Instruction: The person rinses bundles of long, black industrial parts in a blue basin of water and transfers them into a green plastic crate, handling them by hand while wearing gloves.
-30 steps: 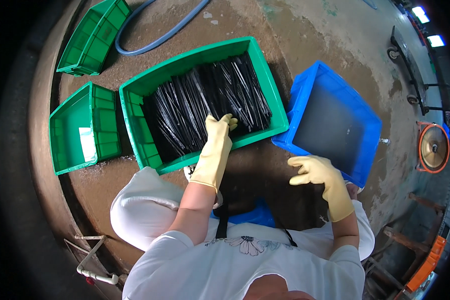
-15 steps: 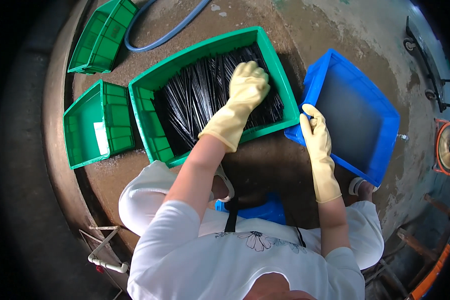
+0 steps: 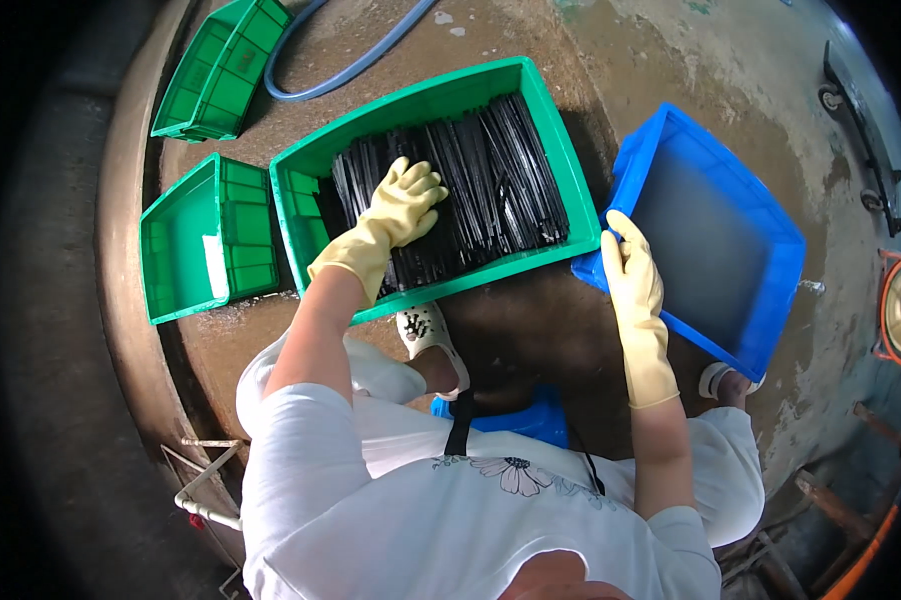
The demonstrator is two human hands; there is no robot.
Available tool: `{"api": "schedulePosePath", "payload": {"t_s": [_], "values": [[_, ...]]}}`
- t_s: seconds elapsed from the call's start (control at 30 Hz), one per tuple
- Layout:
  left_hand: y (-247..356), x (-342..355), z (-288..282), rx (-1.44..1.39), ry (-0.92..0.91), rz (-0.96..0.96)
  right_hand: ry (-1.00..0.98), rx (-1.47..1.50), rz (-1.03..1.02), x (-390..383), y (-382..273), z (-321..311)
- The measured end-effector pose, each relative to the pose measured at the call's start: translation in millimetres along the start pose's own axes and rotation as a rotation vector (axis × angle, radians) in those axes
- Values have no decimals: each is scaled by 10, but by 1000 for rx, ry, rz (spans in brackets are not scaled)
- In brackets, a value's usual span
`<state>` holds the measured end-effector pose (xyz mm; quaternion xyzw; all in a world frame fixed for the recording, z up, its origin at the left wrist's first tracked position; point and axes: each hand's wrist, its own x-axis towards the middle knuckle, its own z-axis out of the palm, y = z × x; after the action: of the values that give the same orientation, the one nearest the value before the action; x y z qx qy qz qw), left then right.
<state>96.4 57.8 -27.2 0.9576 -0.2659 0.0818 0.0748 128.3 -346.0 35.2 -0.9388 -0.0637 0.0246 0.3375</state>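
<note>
My left hand [image 3: 403, 205], in a pale yellow rubber glove, lies over the left part of a pile of long, thin black strips [image 3: 501, 190]. Its fingers are stretched out a little apart, palm down. The wet, shiny strips lie roughly side by side in a large green bin [image 3: 298, 215]; I cannot make out their exact kind. My right hand [image 3: 638, 285], gloved the same way, is at the near left corner of a blue tub [image 3: 781, 285], its fingers bent over the rim. Cloudy grey water [image 3: 711, 230] stands in that tub.
To the left of the bin is a smaller green crate [image 3: 253, 225], with another green crate [image 3: 221, 80] farther back. A blue-grey hose [image 3: 346, 72] curves over the wet concrete floor. At far right are a wheeled black frame [image 3: 856, 130] and an orange-rimmed wheel [image 3: 900, 310].
My left hand has moved left across the strips, and its closed fingers have stretched out. The strips on the right now lie in view and look straighter. My right hand stays at the tub rim.
</note>
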Motion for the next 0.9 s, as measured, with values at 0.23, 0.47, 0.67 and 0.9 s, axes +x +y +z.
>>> {"api": "schedulePosePath", "payload": {"t_s": [0.23,0.47,0.67,0.9], "values": [[18,-455,72,206,-208,-181,16,-34,-54,-9,-59,-31],[942,571,-176,-170,-151,-477,34,-53,-26,-35,-71,5],[1068,731,351,-173,-526,-659,107,-60,-71,-44,-70,51],[1036,737,536,-127,-572,-685,67,-113,-63,-18,-122,-32]]}}
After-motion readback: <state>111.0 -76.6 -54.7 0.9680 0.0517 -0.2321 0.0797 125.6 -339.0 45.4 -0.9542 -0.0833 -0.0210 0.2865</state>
